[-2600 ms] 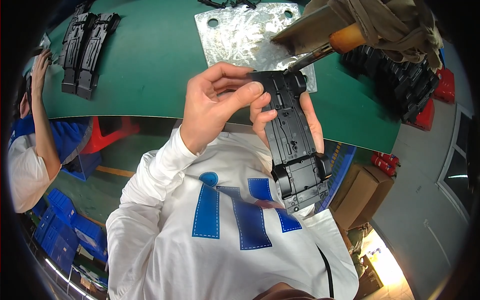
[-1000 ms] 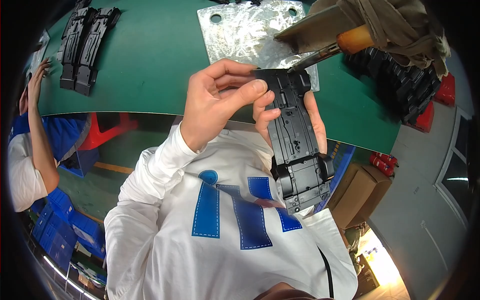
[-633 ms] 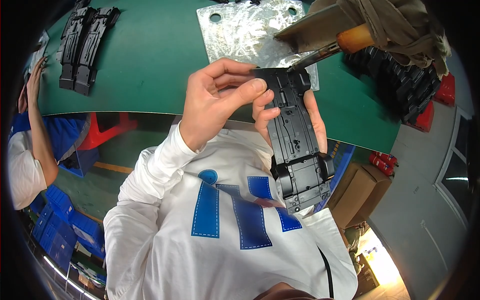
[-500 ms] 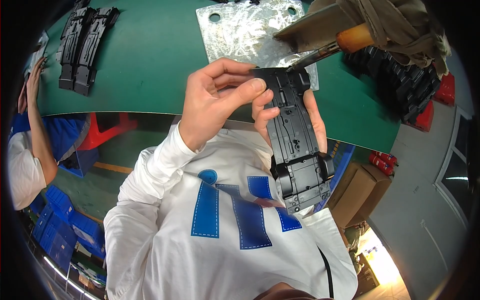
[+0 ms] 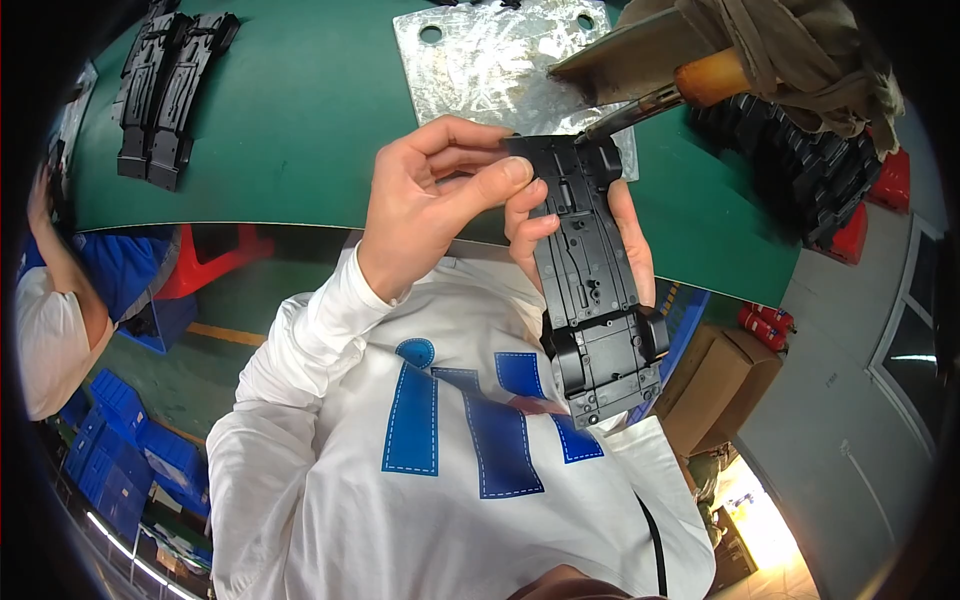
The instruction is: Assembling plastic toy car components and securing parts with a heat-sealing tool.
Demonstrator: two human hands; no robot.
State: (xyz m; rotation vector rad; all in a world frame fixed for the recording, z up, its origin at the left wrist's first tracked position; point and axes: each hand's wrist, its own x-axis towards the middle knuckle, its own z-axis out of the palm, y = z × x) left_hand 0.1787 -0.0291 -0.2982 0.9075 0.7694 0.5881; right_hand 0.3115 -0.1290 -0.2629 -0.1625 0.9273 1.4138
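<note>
Here we are at the green table [image 5: 300, 130], and all eyes go to the long black plastic part [image 5: 590, 270], held up over the table's near edge, one end reaching back over the person's white shirt [image 5: 330, 470]. The right hand [image 5: 632, 245] cradles it from beneath, thumb along the right side, fingertips curled over the left edge: a firm wrap, much of the palm hidden. And the left hand [image 5: 420, 205] is in at the far left corner, thumb and forefinger pinching it, other fingers folded behind!

Right above that far end comes the slim metal tool [image 5: 635, 112] with its orange handle [image 5: 712, 78], bound in brown cloth [image 5: 790, 50]. Its tip is right at the part; whether it touches, I can't tell from here. Beyond lies the shiny metal plate [image 5: 490, 70], scuffed, a round hole near each far corner.

Over on the left, more black parts [image 5: 165, 100] lie side by side on the table; a dark pile [image 5: 775, 165] sits to the right. A co-worker [image 5: 60, 320] is at the far left, near a red stool [image 5: 205, 260].
</note>
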